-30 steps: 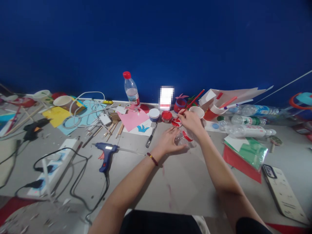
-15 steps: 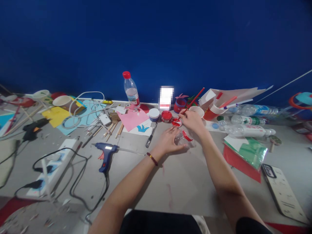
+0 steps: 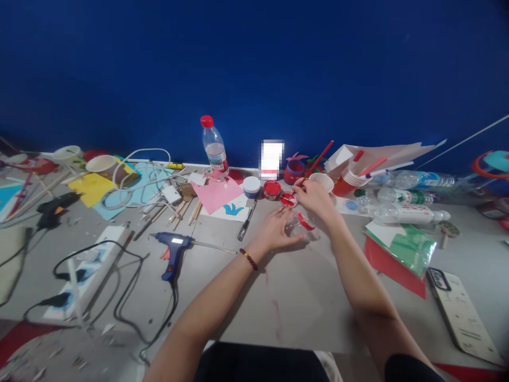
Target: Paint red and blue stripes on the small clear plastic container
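My right hand (image 3: 314, 197) is closed around a red-handled paintbrush (image 3: 321, 157). The brush slants down to the left, its tip at a small lid or dish of red paint (image 3: 288, 200). My left hand (image 3: 276, 231) curls round a clear plastic piece that looks like a cut bottle part (image 3: 293, 227), lying on its side on the table. A patch of red paint (image 3: 306, 222) marks this piece. Behind the dish stand an open jar of red paint (image 3: 272, 189) and a white-lidded jar (image 3: 251, 187).
A blue glue gun (image 3: 174, 249) lies left of my left arm, near a power strip (image 3: 87, 273) with trailing cords. An upright bottle (image 3: 214, 148) stands at the back. Paper cups (image 3: 345, 183), plastic bottles (image 3: 405, 213) and a phone (image 3: 463, 315) are on the right.
Almost nothing differs. My right hand and the paintbrush have shifted very slightly over the paint dish; my left hand keeps its place on the clear plastic piece.
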The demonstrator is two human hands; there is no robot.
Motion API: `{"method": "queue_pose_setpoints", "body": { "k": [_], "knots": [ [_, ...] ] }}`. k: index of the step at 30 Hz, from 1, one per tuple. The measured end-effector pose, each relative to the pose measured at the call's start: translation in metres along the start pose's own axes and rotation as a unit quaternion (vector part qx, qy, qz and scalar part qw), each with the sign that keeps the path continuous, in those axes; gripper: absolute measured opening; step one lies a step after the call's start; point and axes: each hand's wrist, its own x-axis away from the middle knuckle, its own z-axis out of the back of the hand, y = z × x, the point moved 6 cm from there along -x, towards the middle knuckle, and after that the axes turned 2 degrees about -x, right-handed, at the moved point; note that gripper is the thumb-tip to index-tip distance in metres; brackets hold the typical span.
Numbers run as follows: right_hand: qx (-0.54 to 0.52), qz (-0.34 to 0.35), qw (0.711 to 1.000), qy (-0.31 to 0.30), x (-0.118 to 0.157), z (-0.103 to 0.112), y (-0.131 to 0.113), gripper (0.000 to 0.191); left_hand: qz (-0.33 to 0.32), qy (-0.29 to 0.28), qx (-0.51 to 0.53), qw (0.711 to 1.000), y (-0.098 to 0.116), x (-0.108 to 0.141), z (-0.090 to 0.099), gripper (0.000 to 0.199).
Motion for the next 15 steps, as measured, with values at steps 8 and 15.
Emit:
{"method": "queue_pose_setpoints", "body": {
  "k": [8, 15],
  "knots": [
    [-0.041, 0.002, 0.998, 0.05, 0.005, 0.015, -0.007, 0.024, 0.002, 0.002, 0.007, 1.0, -0.001, 0.002, -0.002, 0.075],
    [-0.251, -0.036, 0.955, 0.155, 0.011, 0.036, 0.002, 0.025, -0.008, 0.018, 0.039, 0.999, -0.001, 0.004, 0.004, 0.074]
  ]
}}
